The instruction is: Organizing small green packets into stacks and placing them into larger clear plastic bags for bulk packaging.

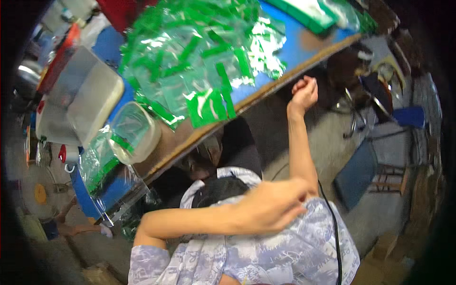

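Observation:
My right arm reaches out past the front edge of the table, and my right hand (304,94) is curled into a loose fist beside that edge. Nothing shows in its fingers. Bent across my chest, my left arm brings my left hand (270,206) over to my right upper arm, next to the sleeve. Motion smears its fingers, and whether they touch the arm I cannot tell. On the blue table (294,50) lies a big heap of clear plastic bags with green bands (190,52). The nearest green-banded bag (206,107) lies at the table's front edge.
A round clear tub (145,145) and a large translucent bin (97,104) stand at the left end of the table. A black cable (335,228) runs down over my shirt. Right of the table are a blue-seated chair (408,116) and a dark panel (356,175).

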Motion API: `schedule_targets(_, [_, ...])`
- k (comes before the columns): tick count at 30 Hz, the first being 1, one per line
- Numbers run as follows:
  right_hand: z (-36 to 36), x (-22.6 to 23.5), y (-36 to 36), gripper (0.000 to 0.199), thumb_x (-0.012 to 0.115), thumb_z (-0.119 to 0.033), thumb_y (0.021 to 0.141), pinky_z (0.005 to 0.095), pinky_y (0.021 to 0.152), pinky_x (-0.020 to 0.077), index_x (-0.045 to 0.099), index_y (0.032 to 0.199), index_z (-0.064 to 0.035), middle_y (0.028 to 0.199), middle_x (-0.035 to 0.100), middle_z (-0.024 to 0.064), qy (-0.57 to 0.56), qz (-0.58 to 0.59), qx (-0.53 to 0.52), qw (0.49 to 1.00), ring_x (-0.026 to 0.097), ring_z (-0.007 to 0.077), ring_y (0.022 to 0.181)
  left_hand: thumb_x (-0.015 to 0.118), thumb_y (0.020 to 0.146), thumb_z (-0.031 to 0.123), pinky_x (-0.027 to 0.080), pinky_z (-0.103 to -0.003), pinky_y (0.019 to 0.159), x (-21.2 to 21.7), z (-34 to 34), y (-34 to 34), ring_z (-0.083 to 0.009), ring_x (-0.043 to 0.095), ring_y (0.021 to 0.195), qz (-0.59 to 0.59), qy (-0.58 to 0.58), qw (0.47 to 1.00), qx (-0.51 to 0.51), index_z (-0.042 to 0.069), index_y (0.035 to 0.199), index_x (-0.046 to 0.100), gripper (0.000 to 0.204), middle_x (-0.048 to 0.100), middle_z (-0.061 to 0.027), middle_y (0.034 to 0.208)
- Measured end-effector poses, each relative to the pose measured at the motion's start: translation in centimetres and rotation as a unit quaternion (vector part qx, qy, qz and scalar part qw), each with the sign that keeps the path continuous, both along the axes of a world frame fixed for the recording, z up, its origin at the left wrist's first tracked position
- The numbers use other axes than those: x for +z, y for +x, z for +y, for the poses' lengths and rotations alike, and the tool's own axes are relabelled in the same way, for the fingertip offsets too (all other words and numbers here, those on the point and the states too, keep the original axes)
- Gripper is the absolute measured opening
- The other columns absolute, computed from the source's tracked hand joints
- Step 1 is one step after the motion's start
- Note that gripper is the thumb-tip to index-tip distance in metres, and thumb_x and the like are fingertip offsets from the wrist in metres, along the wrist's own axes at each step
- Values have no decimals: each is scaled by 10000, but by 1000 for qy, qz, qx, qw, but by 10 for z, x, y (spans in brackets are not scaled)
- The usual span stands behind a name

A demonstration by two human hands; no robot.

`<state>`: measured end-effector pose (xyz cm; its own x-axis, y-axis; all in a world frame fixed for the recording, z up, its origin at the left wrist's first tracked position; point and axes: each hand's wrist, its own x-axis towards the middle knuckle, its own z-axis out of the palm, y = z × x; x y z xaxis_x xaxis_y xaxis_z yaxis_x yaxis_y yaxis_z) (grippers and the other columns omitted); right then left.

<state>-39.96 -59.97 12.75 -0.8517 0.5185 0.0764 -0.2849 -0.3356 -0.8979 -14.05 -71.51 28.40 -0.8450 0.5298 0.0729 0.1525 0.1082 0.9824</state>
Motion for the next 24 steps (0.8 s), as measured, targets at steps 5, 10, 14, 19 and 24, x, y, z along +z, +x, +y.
schedule_targets(5, [-14, -25, 26, 245, 483, -218, 1020, 230, 476, 400, 593, 898, -36, 671, 517, 2, 107, 16, 46, 993, 469, 80, 557, 587, 937, 196, 520, -454, 791, -42, 72, 19, -371, 627, 948, 136, 103, 976, -139, 65, 1279, 528, 371, 598, -165, 1021])
schedule_targets(10, [-21, -16, 45, 318, 439, -291, 1056, 220, 482, 346, 567, 896, -46, 657, 472, -24, 108, 9, 130, 986, 423, 65, 548, 581, 928, 296, 513, -477, 777, -41, 114, 31, -398, 639, 931, 291, 89, 916, -261, 73, 1087, 614, 276, 631, -231, 1031])
schedule_targets(14, [-40, -14, 29, 336, 417, -297, 1063, 225, 487, 352, 573, 925, -33, 667, 478, -6, 126, 6, 158, 979, 429, 74, 551, 590, 904, 275, 498, -496, 683, -42, 136, 16, -423, 627, 855, 358, 176, 901, -173, 30, 986, 640, 264, 653, -221, 936])
schedule_targets(19, [-107, 16, -5, 367, 423, -339, 1058, 253, 502, 348, 554, 899, -35, 666, 457, 4, 116, 123, 203, 965, 415, 99, 559, 723, 752, 328, 513, -508, 818, 36, 221, 16, -349, 687, 960, 352, 33, 912, -206, -78, 1017, 663, 488, 680, -303, 968])
schedule_targets(24, [-133, 101, 30, 363, 426, -301, 1057, 233, 500, 345, 596, 868, -41, 643, 483, 2, 258, 252, 248, 899, 423, 75, 553, 649, 840, 198, 503, -471, 847, 54, 353, 15, -406, 643, 983, 472, 221, 789, -325, -65, 1054, 661, 340, 665, -293, 1016])
